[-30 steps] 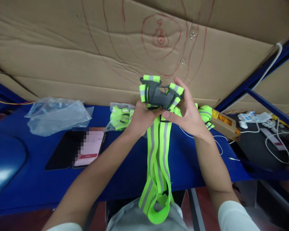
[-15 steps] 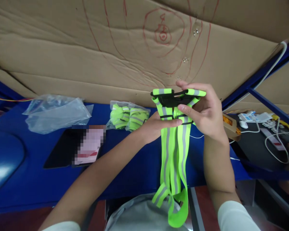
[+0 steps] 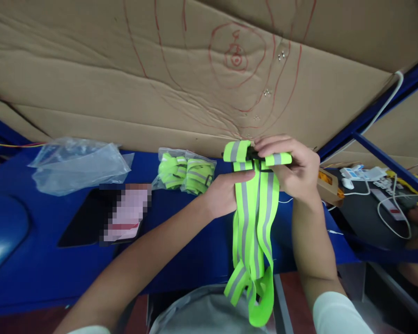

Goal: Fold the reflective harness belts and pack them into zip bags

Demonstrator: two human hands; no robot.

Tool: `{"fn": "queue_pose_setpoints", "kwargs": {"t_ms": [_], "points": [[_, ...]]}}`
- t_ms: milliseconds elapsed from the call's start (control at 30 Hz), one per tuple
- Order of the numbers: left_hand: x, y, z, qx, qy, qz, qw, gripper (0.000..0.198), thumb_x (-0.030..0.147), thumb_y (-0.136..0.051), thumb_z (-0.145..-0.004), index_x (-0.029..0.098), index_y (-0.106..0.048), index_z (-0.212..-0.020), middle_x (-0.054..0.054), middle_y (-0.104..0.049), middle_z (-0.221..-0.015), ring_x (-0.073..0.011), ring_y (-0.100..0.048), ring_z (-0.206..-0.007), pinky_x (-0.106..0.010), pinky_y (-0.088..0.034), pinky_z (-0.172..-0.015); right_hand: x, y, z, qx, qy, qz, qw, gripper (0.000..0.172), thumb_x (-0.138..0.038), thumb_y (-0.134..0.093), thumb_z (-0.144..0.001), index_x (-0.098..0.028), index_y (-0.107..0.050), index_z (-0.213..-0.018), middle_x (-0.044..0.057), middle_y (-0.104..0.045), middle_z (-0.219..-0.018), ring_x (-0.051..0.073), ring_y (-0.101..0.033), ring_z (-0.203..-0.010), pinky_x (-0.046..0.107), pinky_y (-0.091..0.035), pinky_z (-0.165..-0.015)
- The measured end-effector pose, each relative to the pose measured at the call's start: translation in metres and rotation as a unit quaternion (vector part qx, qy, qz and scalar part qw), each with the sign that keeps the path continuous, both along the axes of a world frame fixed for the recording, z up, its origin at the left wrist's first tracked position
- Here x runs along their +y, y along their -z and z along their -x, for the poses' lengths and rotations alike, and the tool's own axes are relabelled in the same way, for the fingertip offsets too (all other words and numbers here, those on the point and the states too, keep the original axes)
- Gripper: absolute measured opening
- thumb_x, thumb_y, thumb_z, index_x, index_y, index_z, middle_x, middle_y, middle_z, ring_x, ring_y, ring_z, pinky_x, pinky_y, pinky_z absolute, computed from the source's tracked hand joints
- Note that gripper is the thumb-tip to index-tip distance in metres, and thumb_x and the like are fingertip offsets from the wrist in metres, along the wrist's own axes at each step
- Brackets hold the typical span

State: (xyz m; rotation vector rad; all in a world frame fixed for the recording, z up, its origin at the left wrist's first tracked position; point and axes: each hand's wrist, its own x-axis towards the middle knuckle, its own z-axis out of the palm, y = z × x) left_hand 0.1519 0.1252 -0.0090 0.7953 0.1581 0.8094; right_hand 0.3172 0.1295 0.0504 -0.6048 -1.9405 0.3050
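Note:
A neon-yellow reflective strap with grey stripes hangs in long folds from both hands, its lower loops dangling over a grey surface. At its top sits a black buckle. My left hand closes on the strap from the left, just under the buckle, with the thumb laid across the front. My right hand grips the strap's top right end, fingers over the buckle and thumb mostly hidden behind the band. Two clear bags of folded reflective straps lie on the blue table behind my left hand.
On the blue table, empty clear plastic bags lie at the left, near a dark flat pad and a partly blurred phone. A cardboard box and white cables sit at right. A cardboard wall stands behind.
The buckle and strap top have turned, so the bands now face me and my right fingers lie over the top. The view has tilted slightly upward.

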Motion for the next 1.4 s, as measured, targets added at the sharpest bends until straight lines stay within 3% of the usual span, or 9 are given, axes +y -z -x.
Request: {"fn": "queue_pose_setpoints", "kwargs": {"t_ms": [133,267,400,533,633,900,1100,1233,1400], "points": [[0.000,-0.005,0.003,-0.005,-0.023,-0.033,0.999,0.065,0.075,-0.077,-0.074,0.026,-0.073,-0.117,-0.007,-0.075,-0.125,-0.0352,-0.062,-0.132,-0.044,-0.056,-0.103,0.004,-0.001,-0.004,-0.032,-0.019,-0.002,0.999,0.032,-0.011,-0.051,-0.088,-0.029,-0.076,-0.096,0.002,-0.074,-0.105,0.026,-0.071,-0.111,0.051,-0.055,-0.106],[0.012,-0.013,0.015,0.058,-0.021,-0.044,0.997,0.051,0.064,-0.072,-0.086,0.022,-0.075,-0.115,-0.011,-0.078,-0.115,-0.0345,-0.072,-0.115,-0.044,-0.061,-0.093,0.007,-0.006,-0.013,-0.112,-0.077,0.064,0.989,0.031,-0.025,-0.062,-0.092,-0.030,-0.069,-0.122,0.002,-0.066,-0.139,0.029,-0.052,-0.143,0.054,-0.041,-0.122],[0.021,-0.016,0.029,0.109,-0.017,-0.049,0.993,0.042,0.041,-0.082,-0.084,0.018,-0.076,-0.119,-0.014,-0.080,-0.110,-0.0346,-0.076,-0.108,-0.046,-0.061,-0.094,0.013,-0.006,-0.025,-0.061,-0.079,0.137,0.985,0.079,-0.055,-0.080,-0.081,-0.035,-0.048,-0.150,0.002,-0.045,-0.162,0.031,-0.044,-0.150,0.051,-0.047,-0.118],[0.023,-0.010,0.029,0.122,-0.023,-0.060,0.990,0.043,0.030,-0.086,-0.080,0.018,-0.076,-0.120,-0.014,-0.081,-0.108,-0.0356,-0.076,-0.108,-0.050,-0.059,-0.099,0.020,0.006,-0.020,-0.033,-0.066,0.237,0.969,0.058,-0.046,-0.079,-0.086,-0.033,-0.060,-0.140,0.003,-0.071,-0.127,0.020,-0.073,-0.099,0.032,-0.066,-0.077],[0.026,-0.005,0.027,0.118,-0.013,-0.062,0.991,0.042,0.029,-0.086,-0.079,0.018,-0.077,-0.119,-0.014,-0.081,-0.107,-0.0369,-0.075,-0.110,-0.053,-0.058,-0.101,0.022,0.015,-0.010,0.000,-0.090,0.301,0.949,0.042,-0.040,-0.082,-0.084,-0.028,-0.071,-0.123,-0.002,-0.072,-0.088,0.010,-0.061,-0.059,0.021,-0.055,-0.047],[0.030,-0.002,0.028,0.083,0.092,-0.051,0.991,0.030,0.026,-0.077,-0.085,0.021,-0.077,-0.114,-0.012,-0.079,-0.113,-0.0316,-0.078,-0.098,-0.042,-0.064,-0.084,0.017,0.021,0.006,0.050,-0.049,0.346,0.936,0.045,-0.038,-0.085,-0.081,-0.028,-0.071,-0.123,-0.009,-0.057,-0.058,0.006,-0.043,-0.035,0.016,-0.035,-0.028],[0.025,0.000,0.025,0.066,0.166,-0.075,0.981,0.044,0.034,-0.076,-0.085,0.016,-0.073,-0.125,-0.019,-0.074,-0.127,-0.0361,-0.073,-0.115,-0.047,-0.057,-0.101,0.009,0.008,0.002,0.038,0.046,0.110,0.992,0.030,-0.038,-0.078,-0.089,-0.031,-0.074,-0.118,0.000,-0.076,-0.105,0.020,-0.074,-0.084,0.036,-0.066,-0.073],[0.022,-0.007,0.028,0.058,0.157,-0.117,0.979,0.065,0.062,-0.079,-0.079,0.017,-0.072,-0.126,-0.020,-0.067,-0.138,-0.0410,-0.060,-0.134,-0.050,-0.051,-0.110,0.010,0.000,-0.007,-0.042,0.056,-0.017,0.997,0.021,-0.027,-0.070,-0.093,-0.032,-0.078,-0.112,0.001,-0.076,-0.116,0.028,-0.070,-0.115,0.051,-0.055,-0.109],[0.023,-0.008,0.027,0.107,0.056,-0.091,0.988,0.060,0.067,-0.075,-0.082,0.020,-0.074,-0.118,-0.016,-0.079,-0.111,-0.0368,-0.074,-0.111,-0.047,-0.060,-0.095,0.011,-0.001,-0.008,-0.155,-0.030,0.014,0.987,0.038,-0.033,-0.070,-0.092,-0.034,-0.069,-0.129,0.002,-0.065,-0.140,0.031,-0.050,-0.144,0.055,-0.037,-0.125]]}}
